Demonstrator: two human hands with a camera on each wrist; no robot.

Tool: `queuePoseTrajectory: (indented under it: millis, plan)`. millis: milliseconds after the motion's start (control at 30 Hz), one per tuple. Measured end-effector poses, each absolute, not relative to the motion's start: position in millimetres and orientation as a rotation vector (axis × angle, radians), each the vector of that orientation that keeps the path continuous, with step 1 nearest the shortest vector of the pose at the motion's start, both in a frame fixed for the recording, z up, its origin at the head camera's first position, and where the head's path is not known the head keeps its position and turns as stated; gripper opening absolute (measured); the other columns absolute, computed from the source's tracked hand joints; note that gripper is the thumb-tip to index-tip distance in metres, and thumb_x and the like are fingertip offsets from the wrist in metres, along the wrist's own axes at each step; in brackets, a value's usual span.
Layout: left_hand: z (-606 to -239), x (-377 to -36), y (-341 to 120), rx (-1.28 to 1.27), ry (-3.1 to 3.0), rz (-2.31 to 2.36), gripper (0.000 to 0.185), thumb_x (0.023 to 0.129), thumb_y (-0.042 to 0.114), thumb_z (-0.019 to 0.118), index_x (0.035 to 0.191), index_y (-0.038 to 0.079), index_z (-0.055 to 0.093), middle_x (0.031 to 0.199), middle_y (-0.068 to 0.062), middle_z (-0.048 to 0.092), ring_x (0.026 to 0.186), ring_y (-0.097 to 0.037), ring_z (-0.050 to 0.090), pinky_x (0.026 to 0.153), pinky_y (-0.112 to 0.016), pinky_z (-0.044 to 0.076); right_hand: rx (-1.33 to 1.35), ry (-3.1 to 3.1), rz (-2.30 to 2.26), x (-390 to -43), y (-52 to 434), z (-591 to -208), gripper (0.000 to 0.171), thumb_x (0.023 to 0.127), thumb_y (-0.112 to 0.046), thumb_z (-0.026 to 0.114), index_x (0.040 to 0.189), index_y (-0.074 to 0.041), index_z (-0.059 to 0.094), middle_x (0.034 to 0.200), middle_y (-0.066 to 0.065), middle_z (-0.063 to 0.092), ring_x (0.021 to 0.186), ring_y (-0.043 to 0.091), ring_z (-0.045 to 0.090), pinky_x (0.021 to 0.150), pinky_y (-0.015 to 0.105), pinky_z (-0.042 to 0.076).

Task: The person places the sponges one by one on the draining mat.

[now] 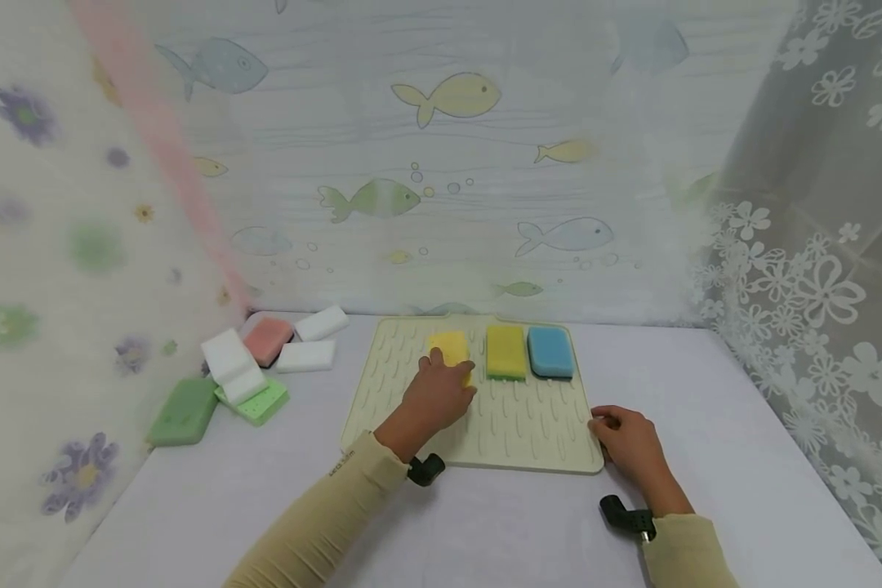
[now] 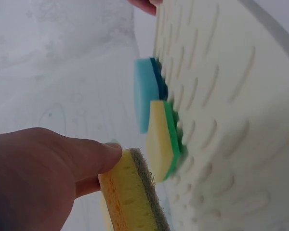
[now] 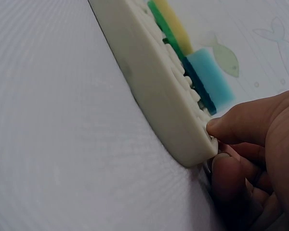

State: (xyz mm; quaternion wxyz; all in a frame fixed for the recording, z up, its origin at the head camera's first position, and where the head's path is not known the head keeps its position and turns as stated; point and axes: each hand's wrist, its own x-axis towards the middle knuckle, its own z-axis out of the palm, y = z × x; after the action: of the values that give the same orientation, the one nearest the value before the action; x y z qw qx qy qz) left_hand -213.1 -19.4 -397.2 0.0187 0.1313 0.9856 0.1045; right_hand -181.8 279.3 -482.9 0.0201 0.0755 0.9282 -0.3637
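A yellow sponge [image 1: 450,346] with a grey scouring layer [image 2: 147,185] is gripped by my left hand [image 1: 438,392] over the cream ridged mat [image 1: 404,392]. In the left wrist view the thumb lies along its near end. To its right on the mat sit a yellow sponge with a green underside [image 1: 505,351] and a blue sponge with a dark base [image 1: 550,351]. My right hand [image 1: 628,441] pinches the mat's right edge near its front corner, thumb on top, fingers curled at the side in the right wrist view.
Left of the mat lie a pink sponge [image 1: 268,340], white sponges [image 1: 307,356] and a dark green sponge [image 1: 184,412]. One white sponge [image 1: 233,365] leans over a light green one [image 1: 261,403]. Patterned curtains [image 1: 441,163] border the white table [image 1: 522,523].
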Motion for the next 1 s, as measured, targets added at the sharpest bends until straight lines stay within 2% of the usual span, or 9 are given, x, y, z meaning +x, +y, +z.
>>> queuePoseTrajectory:
  millis: [300,533,1000]
  plan:
    - [-402,-198,-2,0.448,2.983,0.383,0.042,0.095,0.038,0.059,0.136,0.025,0.056,0.131,-0.023,0.046,0.100,-0.033,0.046,0.066,-0.033,0.046,0.247,2.824,-1.192,-172,277,-494,0.038,0.092,-0.022,0.060,0.124,-0.001,0.062,0.095,0.010,0.066,0.066,0.015,0.055,0.054,0.028,0.046]
    - [-403,-194,12,0.486,2.993,0.349,0.042,0.094,0.039,0.060,0.134,0.026,0.058,0.127,-0.021,0.050,0.101,-0.033,0.047,0.067,-0.031,0.046,0.240,2.843,-1.173,-173,276,-492,0.038,0.093,-0.021,0.060,0.124,0.000,0.062,0.095,0.011,0.066,0.069,0.015,0.055,0.054,0.028,0.046]
    - [-400,-191,46,0.536,3.002,0.367,0.041,0.095,0.040,0.059,0.134,0.028,0.057,0.127,-0.019,0.048,0.101,-0.031,0.048,0.064,-0.030,0.047,0.227,2.860,-1.167,-183,279,-483,0.039,0.094,-0.023,0.058,0.126,-0.001,0.061,0.097,0.012,0.065,0.071,0.017,0.056,0.056,0.028,0.047]
